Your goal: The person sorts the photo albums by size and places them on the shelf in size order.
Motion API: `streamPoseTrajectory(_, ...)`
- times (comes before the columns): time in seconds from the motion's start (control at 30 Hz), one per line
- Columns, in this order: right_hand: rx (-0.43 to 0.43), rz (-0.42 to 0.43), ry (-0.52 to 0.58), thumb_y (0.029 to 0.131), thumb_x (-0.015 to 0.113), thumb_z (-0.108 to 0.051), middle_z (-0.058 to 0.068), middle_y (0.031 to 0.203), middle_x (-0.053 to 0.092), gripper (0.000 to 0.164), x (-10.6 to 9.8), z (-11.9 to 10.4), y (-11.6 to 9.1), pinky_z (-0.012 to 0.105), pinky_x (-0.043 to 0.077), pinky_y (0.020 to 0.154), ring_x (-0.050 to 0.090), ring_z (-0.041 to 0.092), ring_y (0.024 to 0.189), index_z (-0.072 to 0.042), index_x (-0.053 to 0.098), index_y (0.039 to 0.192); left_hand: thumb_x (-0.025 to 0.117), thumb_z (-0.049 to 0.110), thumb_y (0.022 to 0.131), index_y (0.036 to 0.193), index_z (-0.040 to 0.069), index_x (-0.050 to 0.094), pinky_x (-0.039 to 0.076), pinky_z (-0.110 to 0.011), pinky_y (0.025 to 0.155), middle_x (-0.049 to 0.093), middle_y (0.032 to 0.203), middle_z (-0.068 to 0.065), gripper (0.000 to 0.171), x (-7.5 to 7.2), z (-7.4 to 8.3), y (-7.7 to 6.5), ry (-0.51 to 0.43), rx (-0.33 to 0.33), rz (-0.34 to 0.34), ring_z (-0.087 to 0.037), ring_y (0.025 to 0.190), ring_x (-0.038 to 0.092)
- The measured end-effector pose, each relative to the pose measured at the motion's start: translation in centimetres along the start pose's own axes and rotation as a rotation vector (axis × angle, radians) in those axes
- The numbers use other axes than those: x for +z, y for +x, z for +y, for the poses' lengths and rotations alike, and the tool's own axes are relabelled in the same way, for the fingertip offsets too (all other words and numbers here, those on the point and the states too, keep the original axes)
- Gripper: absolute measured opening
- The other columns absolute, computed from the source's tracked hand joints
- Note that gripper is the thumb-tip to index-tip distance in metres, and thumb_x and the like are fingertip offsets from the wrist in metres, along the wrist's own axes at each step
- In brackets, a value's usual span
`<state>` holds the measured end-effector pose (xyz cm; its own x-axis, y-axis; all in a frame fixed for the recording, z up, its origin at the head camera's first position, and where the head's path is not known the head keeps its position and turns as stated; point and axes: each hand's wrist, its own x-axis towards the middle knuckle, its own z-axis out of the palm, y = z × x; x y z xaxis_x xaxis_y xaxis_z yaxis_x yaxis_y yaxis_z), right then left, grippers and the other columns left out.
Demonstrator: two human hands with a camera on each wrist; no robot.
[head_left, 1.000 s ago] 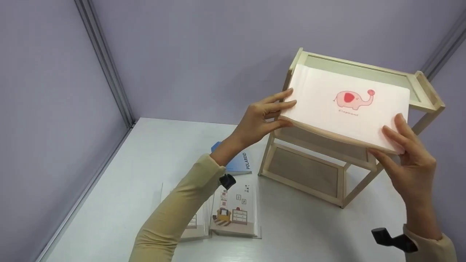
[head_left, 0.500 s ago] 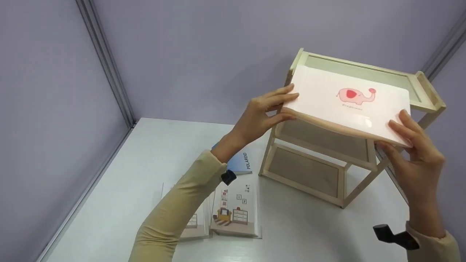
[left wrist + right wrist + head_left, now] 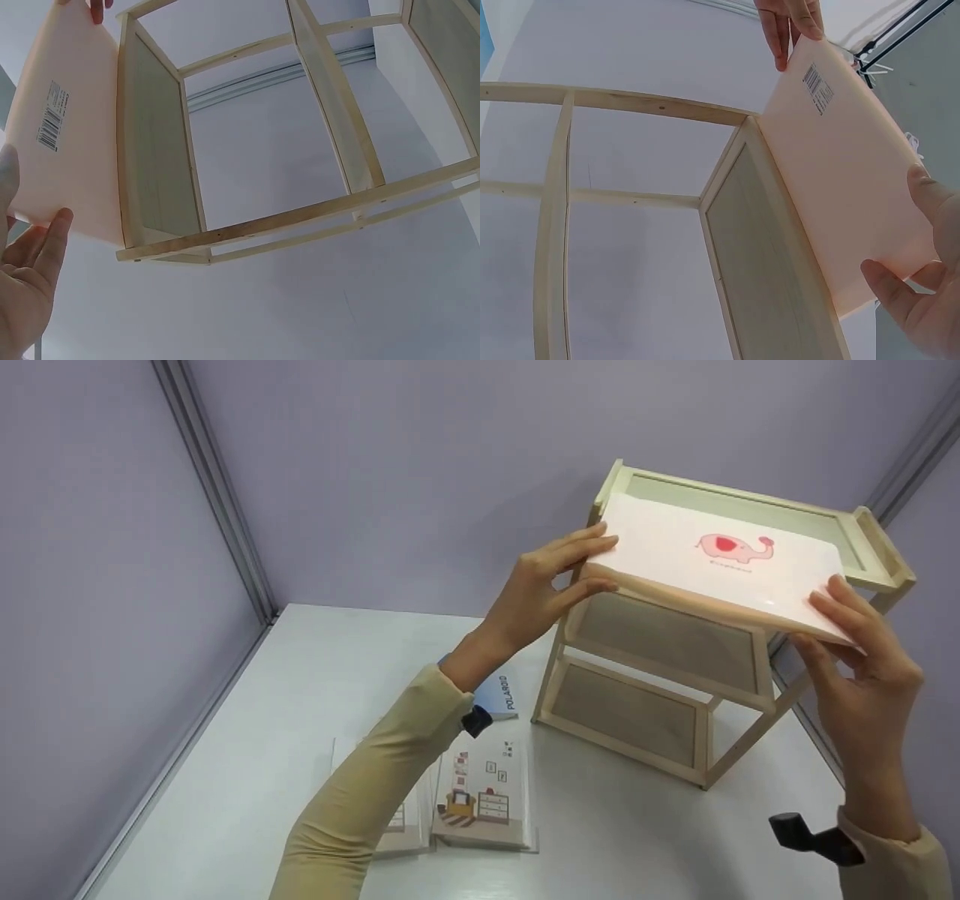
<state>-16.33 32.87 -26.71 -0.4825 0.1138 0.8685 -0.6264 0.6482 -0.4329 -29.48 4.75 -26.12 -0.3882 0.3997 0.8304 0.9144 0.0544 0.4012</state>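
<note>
A pale pink book [image 3: 682, 555] with an elephant picture on its white-pink cover lies at the top of a light wooden rack [image 3: 709, 750]. Its far part is over the top shelf, and its near edge juts out past the front. My left hand [image 3: 534, 596] pinches the left end, thumb below and fingers on the cover. At the right end my right hand [image 3: 870, 660] grips the near corner the same way. Both wrist views show the book's underside [image 3: 71, 142] with a barcode label [image 3: 817, 90], close against the rack's top front edge.
Two picture-covered books [image 3: 484, 799] lie side by side on the white table [image 3: 615, 855], one partly behind my left sleeve [image 3: 390, 765]. Beyond them is a blue item marked POLAROID [image 3: 495, 690]. Lilac walls [image 3: 420, 472] stand behind and at both sides.
The book's near edge has moved up and away, and more of the middle shelf shows beneath it. Both hands have risen slightly with it, keeping their grip.
</note>
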Motion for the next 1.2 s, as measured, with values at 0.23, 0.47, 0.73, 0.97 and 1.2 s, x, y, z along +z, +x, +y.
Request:
streamPoseTrajectory(0.23, -0.018, -0.001, -0.057, 0.089, 0.061, -0.005, 0.016, 0.132, 0.053, 0.029, 0.3, 0.1, 0.1, 0.011, 0.044, 0.088, 0.047, 0.023, 0.125, 0.003, 0.062, 0.117, 0.060, 0.036, 0.087, 0.127, 0.010, 0.057, 0.031, -0.018, 0.105, 0.050, 0.137, -0.008, 0.048, 0.0, 0.3, 0.3, 0.148, -0.038, -0.006, -0.011, 0.124, 0.046)
streamPoseTrajectory(0.47, -0.041, -0.004, -0.132, 0.091, 0.060, -0.017, 0.011, 0.133, 0.053, 0.031, 0.4, 0.8, 0.3, 0.016, 0.032, 0.100, 0.042, 0.023, 0.129, -0.002, 0.063, 0.117, 0.055, 0.039, 0.090, 0.130, 0.012, 0.054, 0.027, -0.016, 0.107, 0.047, 0.140, -0.005, 0.049, 0.1, 0.4, 0.3, 0.222, -0.102, -0.032, -0.011, 0.130, 0.040)
streamPoseTrajectory(0.73, -0.017, 0.007, -0.193, 0.088, 0.063, -0.021, 0.004, 0.132, 0.055, 0.029, 0.3, 2.2, 0.3, 0.025, 0.024, 0.094, 0.038, 0.009, 0.120, -0.010, 0.066, 0.115, 0.050, 0.044, 0.091, 0.132, 0.012, 0.052, 0.033, -0.021, 0.105, 0.046, 0.140, -0.006, 0.052, 0.2, 0.4, 0.2, 0.313, -0.092, -0.034, -0.015, 0.129, 0.042)
streamPoseTrajectory(0.97, -0.039, 0.011, -0.211, 0.088, 0.064, -0.026, 0.006, 0.128, 0.057, 0.031, 0.4, 2.2, 0.8, 0.026, 0.022, 0.094, 0.038, 0.006, 0.118, -0.011, 0.066, 0.115, 0.050, 0.041, 0.092, 0.132, 0.010, 0.052, 0.039, -0.021, 0.098, 0.048, 0.139, -0.008, 0.051, 0.3, 0.4, 0.6, 0.345, -0.086, -0.023, -0.017, 0.116, 0.052)
streamPoseTrajectory(1.2, -0.037, 0.038, -0.199, 0.086, 0.067, -0.023, 0.009, 0.123, 0.060, 0.030, 0.5, 2.0, 1.2, 0.022, 0.024, 0.090, 0.044, 0.005, 0.115, -0.009, 0.068, 0.112, 0.051, 0.038, 0.092, 0.134, 0.008, 0.049, 0.041, -0.020, 0.086, 0.047, 0.139, -0.009, 0.051, 0.3, 0.5, 0.9, 0.349, -0.117, -0.030, -0.017, 0.087, 0.054)
